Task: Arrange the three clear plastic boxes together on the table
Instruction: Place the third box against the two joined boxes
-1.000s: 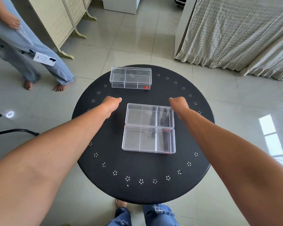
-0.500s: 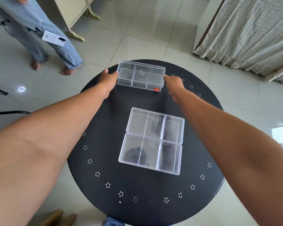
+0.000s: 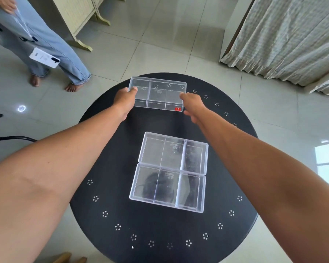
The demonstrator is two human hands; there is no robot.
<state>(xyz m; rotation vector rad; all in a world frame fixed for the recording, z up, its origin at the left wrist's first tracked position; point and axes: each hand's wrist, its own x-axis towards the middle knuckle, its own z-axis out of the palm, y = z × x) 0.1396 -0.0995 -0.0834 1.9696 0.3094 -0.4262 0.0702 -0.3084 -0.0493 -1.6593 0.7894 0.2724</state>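
Observation:
A clear plastic box with inner dividers and a small red sticker, the far box [image 3: 160, 93], is at the far side of the round black table [image 3: 106, 158]. My left hand [image 3: 126, 100] grips its left end, thumb on top. My right hand [image 3: 193, 105] holds its right end. Whether the box rests on the table or is slightly lifted I cannot tell. Two more clear boxes lie side by side, long edges touching, in the middle of the table: the middle box [image 3: 174, 153] and the near box [image 3: 168, 189].
Another person in light jeans [image 3: 51, 42] stands barefoot on the tiled floor at the far left, a white phone [image 3: 44, 57] hanging by them. A folding screen [image 3: 78, 18] is behind. A curtain [image 3: 285, 38] hangs at the far right.
Both hands have reached from beside the middle box to the far box and closed on its two ends. The view has tilted downward.

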